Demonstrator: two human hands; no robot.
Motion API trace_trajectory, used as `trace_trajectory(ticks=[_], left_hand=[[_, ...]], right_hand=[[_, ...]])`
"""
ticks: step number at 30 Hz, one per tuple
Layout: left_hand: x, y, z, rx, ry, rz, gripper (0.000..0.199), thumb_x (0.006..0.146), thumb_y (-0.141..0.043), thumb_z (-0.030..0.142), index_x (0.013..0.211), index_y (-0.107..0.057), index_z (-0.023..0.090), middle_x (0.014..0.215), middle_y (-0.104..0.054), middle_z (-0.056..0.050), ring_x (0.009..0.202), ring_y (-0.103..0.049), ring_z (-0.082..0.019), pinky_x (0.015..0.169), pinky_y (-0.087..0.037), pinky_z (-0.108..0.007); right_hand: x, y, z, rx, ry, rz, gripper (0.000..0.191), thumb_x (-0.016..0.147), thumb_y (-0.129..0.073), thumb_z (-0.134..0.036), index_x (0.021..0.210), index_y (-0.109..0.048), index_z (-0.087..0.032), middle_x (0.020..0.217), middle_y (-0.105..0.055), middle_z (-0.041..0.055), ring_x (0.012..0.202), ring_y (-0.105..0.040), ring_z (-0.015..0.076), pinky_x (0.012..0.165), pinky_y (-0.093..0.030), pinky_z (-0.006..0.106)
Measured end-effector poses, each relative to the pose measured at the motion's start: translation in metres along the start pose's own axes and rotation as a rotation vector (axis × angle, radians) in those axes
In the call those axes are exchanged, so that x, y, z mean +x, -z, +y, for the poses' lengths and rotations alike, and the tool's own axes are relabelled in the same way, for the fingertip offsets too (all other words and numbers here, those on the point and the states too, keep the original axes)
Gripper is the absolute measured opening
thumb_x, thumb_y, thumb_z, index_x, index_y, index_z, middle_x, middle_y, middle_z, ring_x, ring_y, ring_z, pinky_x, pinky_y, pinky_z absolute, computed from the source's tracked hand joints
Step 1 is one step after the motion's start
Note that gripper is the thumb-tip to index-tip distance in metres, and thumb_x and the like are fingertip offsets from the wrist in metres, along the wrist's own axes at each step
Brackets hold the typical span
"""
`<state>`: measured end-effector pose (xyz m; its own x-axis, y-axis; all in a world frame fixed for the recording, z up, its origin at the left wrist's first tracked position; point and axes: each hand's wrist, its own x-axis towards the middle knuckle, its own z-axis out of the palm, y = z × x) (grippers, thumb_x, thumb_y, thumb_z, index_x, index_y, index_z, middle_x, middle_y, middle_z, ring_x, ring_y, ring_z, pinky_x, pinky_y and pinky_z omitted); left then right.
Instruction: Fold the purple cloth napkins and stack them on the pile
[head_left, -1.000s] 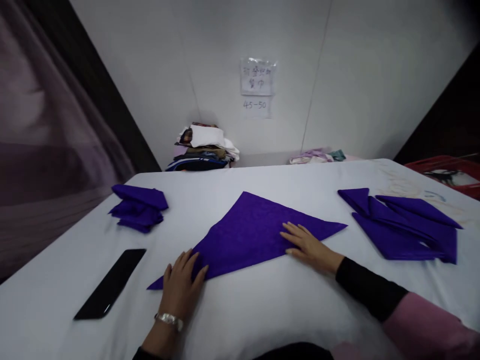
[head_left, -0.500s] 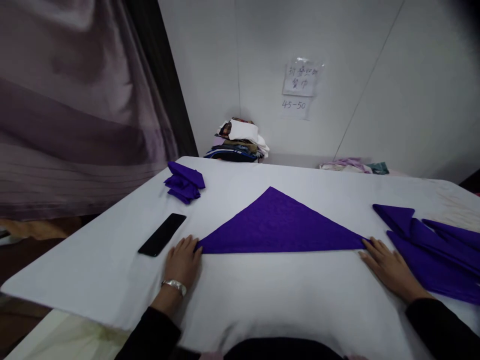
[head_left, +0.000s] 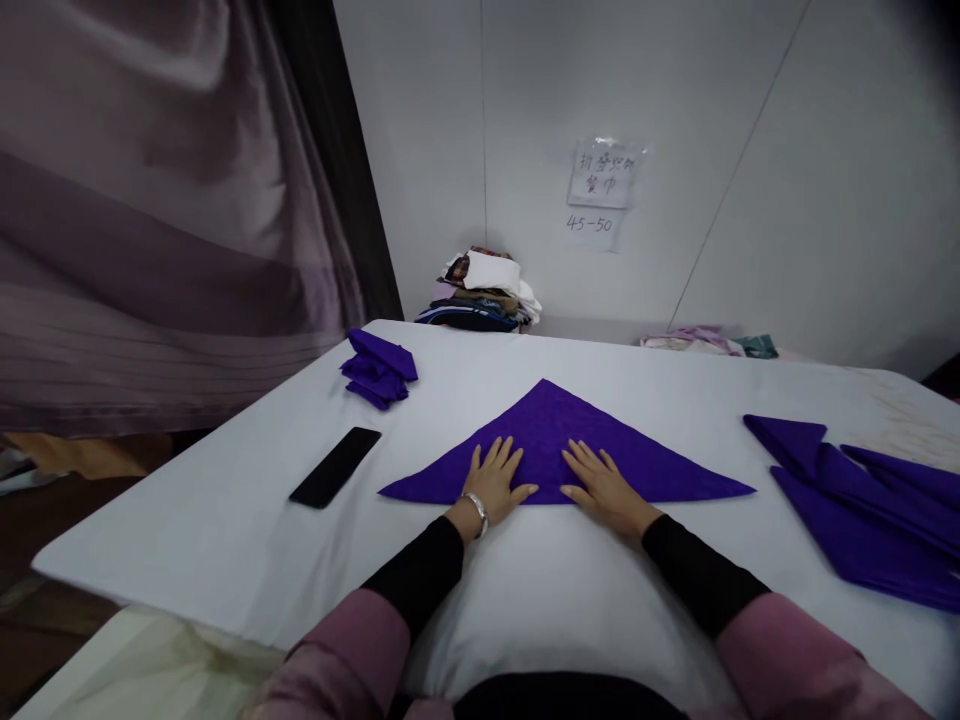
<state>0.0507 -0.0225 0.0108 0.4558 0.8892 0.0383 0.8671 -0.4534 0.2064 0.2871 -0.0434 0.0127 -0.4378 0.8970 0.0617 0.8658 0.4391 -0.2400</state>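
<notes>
A purple cloth (head_left: 546, 430) lies folded into a flat triangle, its peak toward the wall and its long edge toward me. My left hand (head_left: 493, 480) rests flat on it left of the middle, fingers spread, a silver bracelet at the wrist. On the right of the middle, my right hand (head_left: 602, 484) presses flat on the same cloth with its fingers apart. Neither hand grips anything. Both side corners of the triangle lie free on the white table (head_left: 600, 580).
A black phone (head_left: 335, 467) and a folded purple bundle (head_left: 379, 368) lie at the left. More purple cloths (head_left: 870, 500) lie at the right. Behind the table are a stack of clothes (head_left: 484, 290) and a wall with paper signs (head_left: 604, 175).
Both my hands have moved inward from the triangle's side corners to near its middle. The view has shifted slightly. The cloth keeps its triangle shape.
</notes>
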Motion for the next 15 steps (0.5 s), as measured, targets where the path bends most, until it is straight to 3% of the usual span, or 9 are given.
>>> trace_trajectory(ticks=[2,5,11,15], left_hand=[[0.0,-0.004,-0.005,-0.004,0.023,-0.025,0.074,0.083,-0.026,0.067,0.14,-0.029,0.019,0.149,-0.023,-0.011,0.138,-0.013,-0.029,0.109,-0.008,-0.055],[-0.008,-0.005,-0.018,0.001,0.057,-0.021,0.074,0.083,-0.026,0.067,0.14,-0.028,0.02,0.149,-0.024,-0.01,0.138,-0.013,-0.028,0.109,-0.008,-0.055],[-0.041,0.006,-0.063,0.054,0.262,-0.003,0.071,0.083,-0.032,0.063,0.14,-0.03,0.02,0.148,-0.023,-0.009,0.137,-0.015,-0.028,0.109,-0.009,-0.055],[-0.063,0.016,-0.099,0.1,0.446,0.036,0.066,0.084,-0.037,0.054,0.138,-0.033,0.017,0.147,-0.026,-0.011,0.137,-0.017,-0.028,0.108,-0.014,-0.054]], right_hand=[[0.002,-0.005,0.006,-0.007,-0.007,-0.023,0.065,0.089,-0.028,-0.058,0.142,-0.028,-0.019,0.148,-0.022,0.0127,0.137,-0.015,0.0268,0.108,-0.013,0.051],[-0.012,-0.009,0.035,-0.067,-0.068,-0.004,0.064,0.089,-0.027,-0.058,0.142,-0.028,-0.022,0.148,-0.022,0.0097,0.137,-0.015,0.0251,0.108,-0.012,0.051],[-0.084,-0.011,0.133,-0.202,-0.351,0.072,0.063,0.089,-0.025,-0.056,0.142,-0.025,-0.023,0.148,-0.024,0.0079,0.136,-0.017,0.0257,0.106,-0.019,0.053],[-0.125,-0.019,0.184,-0.27,-0.441,0.148,0.059,0.088,-0.022,-0.052,0.14,-0.031,-0.024,0.147,-0.028,0.008,0.135,-0.021,0.0267,0.103,-0.025,0.055]])
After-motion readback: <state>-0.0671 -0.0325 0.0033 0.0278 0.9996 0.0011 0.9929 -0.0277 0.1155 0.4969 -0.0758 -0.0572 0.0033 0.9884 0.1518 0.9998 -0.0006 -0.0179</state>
